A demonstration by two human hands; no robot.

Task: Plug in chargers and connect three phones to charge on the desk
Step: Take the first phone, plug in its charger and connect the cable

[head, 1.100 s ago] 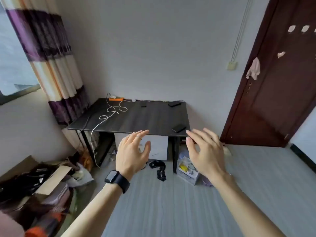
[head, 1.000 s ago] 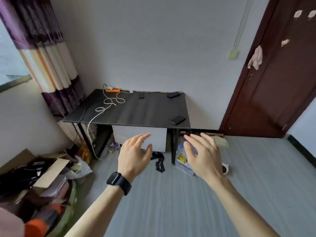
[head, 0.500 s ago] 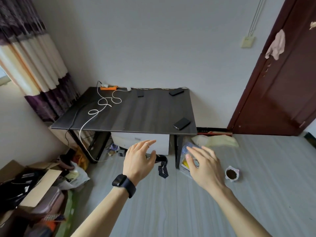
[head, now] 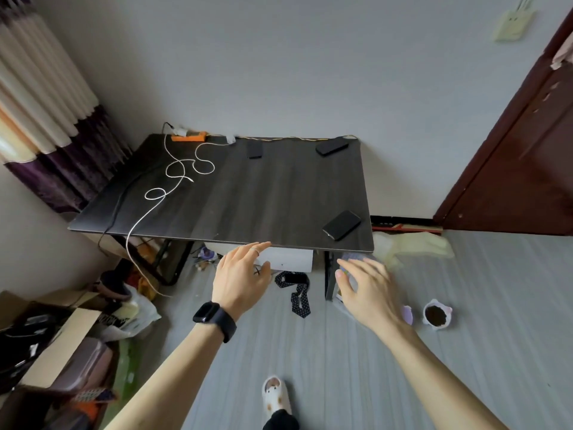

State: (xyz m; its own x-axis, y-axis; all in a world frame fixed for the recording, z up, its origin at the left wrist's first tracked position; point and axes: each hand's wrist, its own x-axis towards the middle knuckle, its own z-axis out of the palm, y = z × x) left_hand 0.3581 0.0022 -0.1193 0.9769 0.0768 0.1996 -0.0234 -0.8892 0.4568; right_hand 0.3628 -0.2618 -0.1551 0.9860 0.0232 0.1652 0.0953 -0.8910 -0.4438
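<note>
A dark desk (head: pixel 248 206) stands against the wall. Three black phones lie on it: one at the near right corner (head: pixel 341 225), one at the far right (head: pixel 332 146), one at the far middle (head: pixel 255 149). An orange power strip (head: pixel 189 137) sits at the far left edge, and a white cable (head: pixel 173 178) coils across the desk and hangs over its front edge. A thin cable (head: pixel 288 138) runs along the back edge. My left hand (head: pixel 240 279), with a dark watch on the wrist, and my right hand (head: pixel 367 290) are both empty with spread fingers, held in front of the desk's front edge.
Curtains (head: pixel 46 97) hang at the left and a dark red door (head: pixel 521 156) is at the right. Boxes and bags (head: pixel 62 330) pile at the lower left. Under the desk are a white box (head: pixel 288 259) and a dark strap (head: pixel 297 293). A small cup (head: pixel 436 315) stands on the floor.
The view has moved closer to the desk and tilted down, so the desk looks larger. Both hands stay open and have sunk below its front edge. A slippered foot has come into view.
</note>
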